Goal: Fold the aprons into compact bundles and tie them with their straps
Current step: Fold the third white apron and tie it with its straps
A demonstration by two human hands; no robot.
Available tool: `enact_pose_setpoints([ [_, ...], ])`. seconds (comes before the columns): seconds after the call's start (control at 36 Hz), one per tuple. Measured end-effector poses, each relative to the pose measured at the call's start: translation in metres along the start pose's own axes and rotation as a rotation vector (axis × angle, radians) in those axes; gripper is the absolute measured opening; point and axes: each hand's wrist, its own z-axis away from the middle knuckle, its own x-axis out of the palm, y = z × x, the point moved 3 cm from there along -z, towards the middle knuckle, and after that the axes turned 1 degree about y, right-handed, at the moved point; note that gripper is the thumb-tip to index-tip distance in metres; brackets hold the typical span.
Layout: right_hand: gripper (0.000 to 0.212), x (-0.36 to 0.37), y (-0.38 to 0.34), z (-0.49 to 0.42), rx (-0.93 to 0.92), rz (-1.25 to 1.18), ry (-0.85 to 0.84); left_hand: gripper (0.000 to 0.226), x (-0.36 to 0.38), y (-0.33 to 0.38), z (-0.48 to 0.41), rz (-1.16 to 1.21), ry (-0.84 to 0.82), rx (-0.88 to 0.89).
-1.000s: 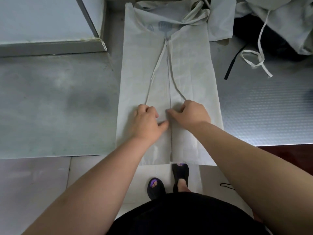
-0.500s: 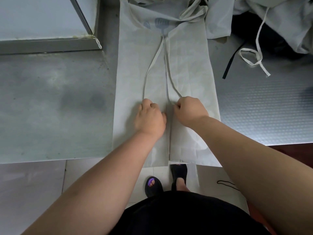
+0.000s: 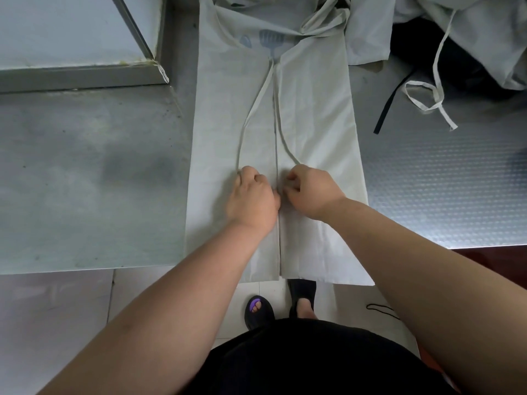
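A black strap (image 3: 388,105) lies on the dimpled metal table (image 3: 445,201), near a dark thing (image 3: 470,69), perhaps a bag. A metal-framed panel (image 3: 79,76) sits at the far left. Below, black sandals (image 3: 261,317) and a thin black cord (image 3: 380,309) are on the pale tiled floor (image 3: 57,323).

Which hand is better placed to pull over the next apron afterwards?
Right, likely. Both grip straps, but the loose aprons lie far right on the table, nearer the right hand; the left hand would cross the folded apron.
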Motion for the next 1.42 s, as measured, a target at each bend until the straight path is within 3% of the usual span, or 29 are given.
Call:
enact_pose_setpoints([
  [0.06,0.028,-0.002,0.002,0.000,0.009,-0.019,-0.016,0.034,0.002,0.001,-0.001,0.015,0.001,0.013],
  [0.28,0.028,-0.001,0.004,0.001,-0.024,-0.033,-0.024,0.018,-0.002,-0.007,-0.004,0.042,0.017,0.094],
  [0.42,0.025,-0.009,0.005,-0.001,-0.036,-0.005,-0.083,0.022,-0.008,-0.010,-0.006,-0.008,-0.003,0.097],
  [0.53,0.023,-0.030,0.010,-0.007,-0.003,-0.071,-0.005,0.019,-0.016,-0.008,-0.012,0.066,-0.024,0.093],
  [0.61,0.024,-0.050,0.013,-0.018,0.017,-0.097,0.043,0.015,-0.032,-0.006,-0.025,0.154,0.049,0.043],
  [0.94,0.025,-0.100,-0.008,-0.103,-0.010,-0.138,0.095,0.043,-0.066,-0.005,-0.124,0.287,0.090,-0.169],
  [1.08,0.030,-0.099,-0.015,-0.143,0.041,-0.260,0.117,0.057,-0.054,-0.010,-0.166,0.293,-0.007,-0.244],
  [1.17,0.032,-0.094,-0.017,-0.159,0.073,-0.355,0.123,0.049,-0.050,-0.007,-0.179,0.309,-0.049,-0.200],
  [1.28,0.028,-0.087,-0.027,-0.175,0.017,-0.298,0.086,0.032,-0.047,-0.001,-0.194,0.487,-0.131,-0.119],
  [1.42,0.030,-0.083,-0.035,-0.184,-0.048,-0.306,-0.007,0.023,-0.057,0.014,-0.207,0.803,-0.114,-0.035],
])
